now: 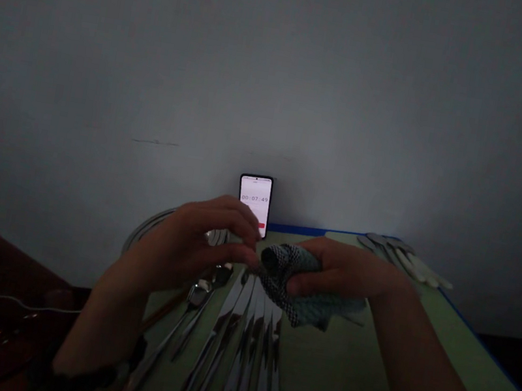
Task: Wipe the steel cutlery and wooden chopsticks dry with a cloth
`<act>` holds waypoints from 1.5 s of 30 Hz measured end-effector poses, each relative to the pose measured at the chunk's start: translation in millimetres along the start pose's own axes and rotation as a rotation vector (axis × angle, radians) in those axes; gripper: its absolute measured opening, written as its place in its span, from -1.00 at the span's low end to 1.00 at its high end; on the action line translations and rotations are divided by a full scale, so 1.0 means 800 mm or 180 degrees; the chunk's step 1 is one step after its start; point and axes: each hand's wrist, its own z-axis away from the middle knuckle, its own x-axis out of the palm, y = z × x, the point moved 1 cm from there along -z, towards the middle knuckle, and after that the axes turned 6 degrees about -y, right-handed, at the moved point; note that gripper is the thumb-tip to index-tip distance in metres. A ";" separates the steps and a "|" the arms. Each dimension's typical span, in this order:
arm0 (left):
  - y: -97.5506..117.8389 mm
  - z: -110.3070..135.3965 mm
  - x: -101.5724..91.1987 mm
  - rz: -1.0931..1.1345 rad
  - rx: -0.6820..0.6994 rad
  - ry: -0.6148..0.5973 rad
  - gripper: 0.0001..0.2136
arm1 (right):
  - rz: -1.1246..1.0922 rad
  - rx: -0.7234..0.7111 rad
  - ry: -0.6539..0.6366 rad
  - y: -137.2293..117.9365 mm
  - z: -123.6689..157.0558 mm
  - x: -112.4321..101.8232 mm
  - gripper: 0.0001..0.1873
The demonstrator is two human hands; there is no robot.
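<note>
My right hand (338,270) is closed around a bunched cloth (290,279) with a dark-and-white weave and a greenish side. A thin pale edge sticks out beyond the cloth on its right; what it belongs to is unclear. My left hand (200,235) meets the cloth's left end with thumb and fingers drawn together. Whatever lies between those fingertips is too dim to make out. Below both hands, several shiny table knives (247,345) lie side by side on the green tabletop (334,385). Left of them are spoons (198,295), and forks (217,236) show behind my left hand.
A phone (256,188) displaying a timer leans against the grey wall (354,104). Several white-handled utensils (412,259) lie at the back right. Behind my left wrist curves a round metallic rim (144,226). A white cable (7,299) crosses dark reddish furniture at left.
</note>
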 end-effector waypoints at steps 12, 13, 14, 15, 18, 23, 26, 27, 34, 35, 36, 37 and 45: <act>-0.025 0.010 -0.006 0.0209 -0.1333 -0.0374 -0.72 | 0.1362 0.0441 0.0613 -0.007 0.032 -0.024 -0.67; -0.023 0.008 -0.002 0.0314 -0.1309 -0.0424 -0.72 | 0.1403 0.0424 0.0675 -0.007 0.029 -0.023 -0.66; -0.021 0.005 0.003 0.0399 -0.1284 -0.0467 -0.73 | 0.1435 0.0397 0.0714 -0.008 0.025 -0.021 -0.66; -0.018 0.002 0.008 0.0430 -0.1270 -0.0507 -0.73 | 0.1459 0.0363 0.0736 -0.008 0.021 -0.019 -0.67; -0.008 -0.010 0.021 0.0222 -0.1314 -0.0545 -0.75 | 0.1410 0.0201 0.0729 -0.009 0.006 -0.010 -0.70; -0.003 -0.023 0.035 -0.0003 -0.1308 -0.0495 -0.77 | 0.1047 0.0162 0.0793 -0.007 -0.009 0.001 -0.65; -0.003 -0.028 0.041 -0.0211 -0.1270 -0.0198 -0.71 | 0.0763 0.0070 0.1009 -0.003 -0.013 0.003 -0.65; -0.003 -0.029 0.042 -0.0267 -0.1244 -0.0088 -0.69 | 0.0711 0.0013 0.1092 -0.003 -0.014 0.003 -0.65; 0.002 -0.026 0.039 -0.0270 -0.1048 -0.0097 -0.60 | 0.0776 -0.0243 0.1151 -0.002 -0.013 -0.001 -0.57; 0.003 -0.026 0.038 -0.0283 -0.1040 -0.0083 -0.60 | 0.0781 -0.0261 0.1125 -0.002 -0.012 -0.001 -0.57; 0.004 -0.025 0.037 -0.0299 -0.1034 -0.0050 -0.61 | 0.0788 -0.0283 0.1117 -0.003 -0.012 -0.002 -0.58; 0.005 -0.025 0.036 -0.0315 -0.1028 -0.0004 -0.62 | 0.0795 -0.0313 0.1118 -0.003 -0.011 -0.002 -0.58; 0.008 -0.025 0.034 -0.0356 -0.1067 0.0147 -0.61 | 0.0747 -0.0442 0.1025 -0.005 -0.010 0.000 -0.62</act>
